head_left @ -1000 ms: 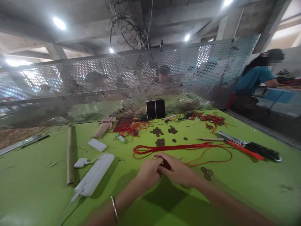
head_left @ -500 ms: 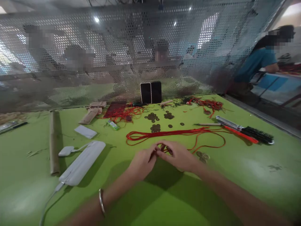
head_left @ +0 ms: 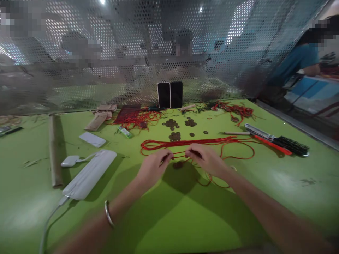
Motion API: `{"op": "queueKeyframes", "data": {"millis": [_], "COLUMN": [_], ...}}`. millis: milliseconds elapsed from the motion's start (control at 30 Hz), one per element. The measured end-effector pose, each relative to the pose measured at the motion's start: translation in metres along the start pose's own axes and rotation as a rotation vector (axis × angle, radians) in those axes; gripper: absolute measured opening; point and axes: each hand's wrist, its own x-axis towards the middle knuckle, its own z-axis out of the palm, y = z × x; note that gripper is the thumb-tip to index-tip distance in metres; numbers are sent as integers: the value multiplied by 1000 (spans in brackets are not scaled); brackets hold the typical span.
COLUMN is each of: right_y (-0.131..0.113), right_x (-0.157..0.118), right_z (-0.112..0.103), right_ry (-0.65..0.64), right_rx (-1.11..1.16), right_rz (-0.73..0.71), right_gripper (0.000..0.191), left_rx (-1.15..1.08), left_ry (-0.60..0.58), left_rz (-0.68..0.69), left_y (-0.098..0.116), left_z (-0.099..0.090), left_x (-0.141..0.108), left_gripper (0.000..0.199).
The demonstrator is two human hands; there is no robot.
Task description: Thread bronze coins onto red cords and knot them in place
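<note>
My left hand (head_left: 155, 166) and my right hand (head_left: 206, 158) are apart over the green table, each pinching a red cord (head_left: 179, 154) stretched between them in two strands. Just below that span a dark round piece (head_left: 178, 164) hangs or lies; I cannot tell which. Thin red cord trails in loops below my right hand. Behind both hands lies a long bundle of red cord (head_left: 182, 142). Several dark round coins (head_left: 174, 136) with holes sit in small piles beyond it, and two lie singly.
On the left are a white power bank (head_left: 90, 174) with a cable, a brown tube (head_left: 55, 151) and a white card (head_left: 92, 139). Two phones (head_left: 164, 95) lean on the mesh panel (head_left: 127, 70). Right: brush (head_left: 292, 146), orange-handled tool (head_left: 275, 145), and a person in blue (head_left: 293, 63).
My hands, together before, have moved apart, and the red cord now shows taut between them. Loops of cord show below my right hand. The view has tilted down slightly.
</note>
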Motion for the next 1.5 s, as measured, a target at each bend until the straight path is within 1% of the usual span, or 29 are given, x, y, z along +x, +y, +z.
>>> {"op": "queueKeyframes", "data": {"millis": [233, 433, 600, 667, 733, 767, 800, 867, 933, 1000, 1067, 1167, 1367, 1500], "right_y": [6, 12, 23, 23, 16, 9, 1, -15, -28, -35, -35, -29, -20, -22], "right_x": [0, -2, -4, -3, -3, -3, -3, -5, -7, -9, -10, -9, -11, -11], "right_z": [-11, -20, -24, -21, -13, -8, -2, 8, 17, 21, 23, 22, 19, 16], "right_ry": [-13, -10, -84, -36, 70, 109, 119, 49, -35, -73, -66, -38, 19, 47], "right_rx": [-54, -111, -222, -311, -367, -357, -313, -151, 3, 85, 112, 120, 98, 108], "right_rz": [21, 52, 89, 54, -33, -83, -125, -137, -52, 36, 77, 93, 80, 52], "right_gripper": [27, 25, 29, 31, 30, 31, 35, 39, 38, 36, 33, 28, 14, 15], "left_rx": [44, 145, 194, 178, 123, 89, 59, 29, 30, 41, 48, 43, 15, 46], "left_ry": [93, 87, 82, 80, 77, 72, 62, 41, 27, 30, 39, 63, 185, 260], "left_rz": [6, 39, 30, 46, 74, 90, 107, 138, 163, 169, 168, 191, 272, 312], "left_y": [-3, -3, -1, 1, 4, 6, 8, 12, 14, 15, 13, 10, 8, 7], "left_z": [-8, -6, -7, -5, -2, 0, 2, 5, 6, 7, 8, 8, 11, 13], "left_x": [2, 0, 0, -1, -2, -3, -5, -7, -9, -10, -10, -9, -10, -10], "left_gripper": [22, 19, 20, 21, 20, 20, 19, 16, 13, 12, 13, 15, 16, 16]}}
